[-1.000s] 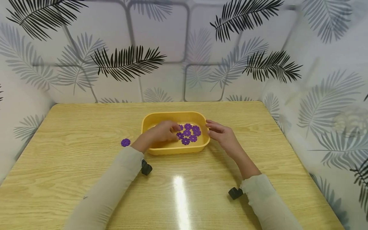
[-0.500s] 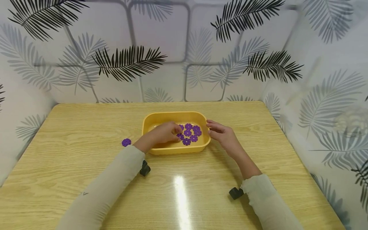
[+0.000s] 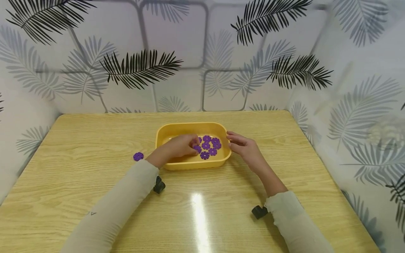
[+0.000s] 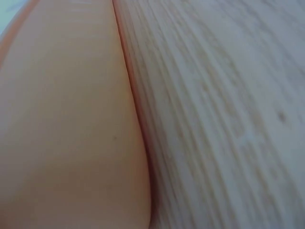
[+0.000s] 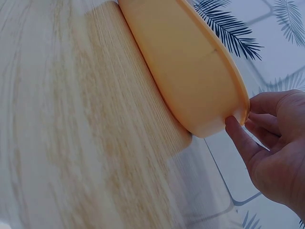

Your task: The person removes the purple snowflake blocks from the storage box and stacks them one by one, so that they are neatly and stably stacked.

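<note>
A yellow plastic bin (image 3: 193, 165) stands on the table, with several purple snowflake discs (image 3: 212, 151) lying in its right half. My left hand (image 3: 178, 146) reaches over the near left side into it. Its thumb and fingers pinch one purple snowflake disc (image 3: 197, 149), which they partly cover. At the bin's right end my right hand (image 3: 248, 151) touches the rim with relaxed fingers. In the right wrist view its thumb (image 5: 238, 136) lies against the outer wall. The left wrist view shows only the bin's side wall (image 4: 71, 124) and tabletop; the left hand is hidden there.
A single purple snowflake disc (image 3: 138, 156) lies on the wooden table (image 3: 95, 175), left of the bin. Behind the table's back edge hangs a leaf-patterned cloth (image 3: 177, 80), which continues along both sides.
My left thumb and fingers have closed on one disc in the bin, and it has shifted slightly. The right hand has stayed at the bin's right end.
</note>
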Tool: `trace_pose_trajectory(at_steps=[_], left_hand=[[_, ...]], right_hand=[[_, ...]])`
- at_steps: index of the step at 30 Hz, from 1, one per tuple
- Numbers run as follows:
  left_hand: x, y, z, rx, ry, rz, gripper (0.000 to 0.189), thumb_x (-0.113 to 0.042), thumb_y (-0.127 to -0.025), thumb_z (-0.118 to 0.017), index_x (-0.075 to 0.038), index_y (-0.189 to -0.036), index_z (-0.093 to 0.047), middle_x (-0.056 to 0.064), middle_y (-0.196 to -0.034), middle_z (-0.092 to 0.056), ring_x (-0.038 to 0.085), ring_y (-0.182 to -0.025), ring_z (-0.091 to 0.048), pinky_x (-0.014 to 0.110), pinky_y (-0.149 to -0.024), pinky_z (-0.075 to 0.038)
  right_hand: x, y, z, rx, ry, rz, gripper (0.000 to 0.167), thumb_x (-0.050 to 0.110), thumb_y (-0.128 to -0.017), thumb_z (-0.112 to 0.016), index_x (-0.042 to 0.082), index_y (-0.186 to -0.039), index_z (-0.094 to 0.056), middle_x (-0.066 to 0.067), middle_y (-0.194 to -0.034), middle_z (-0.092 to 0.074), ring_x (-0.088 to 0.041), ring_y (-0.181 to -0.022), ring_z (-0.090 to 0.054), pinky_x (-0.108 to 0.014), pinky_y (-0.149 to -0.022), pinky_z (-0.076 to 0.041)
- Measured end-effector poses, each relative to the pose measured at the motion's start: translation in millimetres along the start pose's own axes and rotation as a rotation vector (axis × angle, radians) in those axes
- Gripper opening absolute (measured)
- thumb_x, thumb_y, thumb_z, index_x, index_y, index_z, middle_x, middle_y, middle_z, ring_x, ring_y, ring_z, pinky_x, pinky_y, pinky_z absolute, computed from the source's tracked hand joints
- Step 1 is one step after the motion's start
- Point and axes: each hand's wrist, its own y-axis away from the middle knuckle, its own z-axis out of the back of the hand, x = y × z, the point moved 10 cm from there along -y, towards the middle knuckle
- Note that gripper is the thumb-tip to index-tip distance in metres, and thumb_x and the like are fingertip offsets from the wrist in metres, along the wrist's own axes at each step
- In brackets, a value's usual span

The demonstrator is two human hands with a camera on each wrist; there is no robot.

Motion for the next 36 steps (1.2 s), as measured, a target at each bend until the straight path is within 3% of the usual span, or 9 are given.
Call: trace_pose_trajectory(at_steps=[11,22,30,36], left_hand=[[5.3,2.3,-0.2,0.016,-0.006,0.038,0.041,-0.027,-0.095,-0.072,-0.014,-0.132,-0.06,0.01,-0.119,-0.066,0.025,-0.109,-0.06,0.043,-0.103,-0.048],[2.5,0.8,-0.6,0.031,-0.034,-0.002,0.032,-0.026,-0.096,-0.07,-0.014,-0.125,-0.066,0.008,-0.119,-0.068,0.024,-0.11,-0.061,0.043,-0.104,-0.048],[4.0,0.2,3.6,-0.012,-0.036,0.026,0.039,-0.032,-0.094,-0.072,-0.013,-0.127,-0.066,0.004,-0.115,-0.068,0.022,-0.105,-0.061,0.04,-0.098,-0.05],[0.2,0.6,9.3,-0.056,-0.021,0.006,0.038,-0.034,-0.093,-0.074,-0.014,-0.124,-0.067,0.001,-0.113,-0.065,0.021,-0.102,-0.058,0.038,-0.094,-0.049]], right_hand=[[3,-1.0,-2,-0.005,-0.004,-0.001,0.042,0.018,-0.101,-0.062,0.005,-0.141,-0.058,0.003,-0.157,-0.045,-0.023,-0.142,-0.046,-0.025,-0.101,-0.049],[3,-1.7,-1,-0.01,0.008,-0.004,0.042,0.018,-0.101,-0.061,0.005,-0.141,-0.058,0.003,-0.157,-0.045,-0.022,-0.142,-0.045,-0.028,-0.103,-0.048],[3,-0.5,0,-0.009,-0.001,0.008,0.041,0.017,-0.101,-0.062,0.003,-0.14,-0.058,0.001,-0.156,-0.046,-0.023,-0.141,-0.047,-0.026,-0.101,-0.049],[1,0.0,1,-0.012,0.011,0.009,0.041,0.017,-0.101,-0.061,0.004,-0.14,-0.058,0.002,-0.156,-0.046,-0.023,-0.141,-0.047,-0.027,-0.102,-0.049]])
